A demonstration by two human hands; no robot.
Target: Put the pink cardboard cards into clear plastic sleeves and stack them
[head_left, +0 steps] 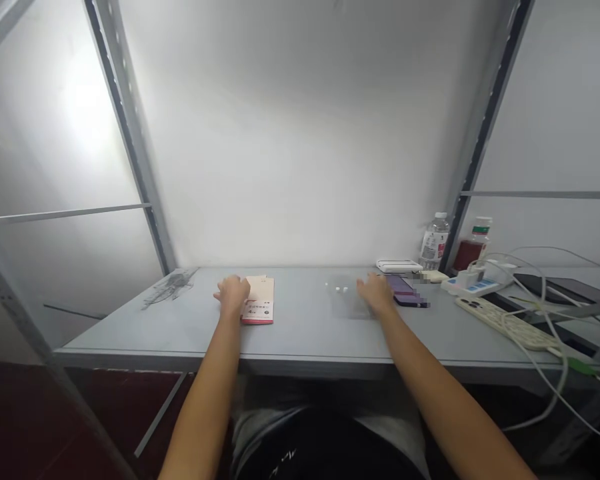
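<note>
My left hand (233, 293) rests on the left edge of a cream paper packet (263, 293) with a red strip along its near end. Its thumb side is closed on that edge, while the outer fingers curl off to the left. Farther right, my right hand (375, 292) pinches the right side of a clear, flat plastic bag (350, 308) lying on the desk. Several small white pieces (337, 289) show at the bag's far part. My right fingertips are partly hidden behind the hand.
Just right of my right hand lies a purple phone (405, 291). Behind it are a white flat device (399, 266) and a water bottle (434, 241). A power strip (473, 285), cables and a cream keyboard-like case (503, 323) crowd the right. Crumpled clear film (173, 285) lies far left.
</note>
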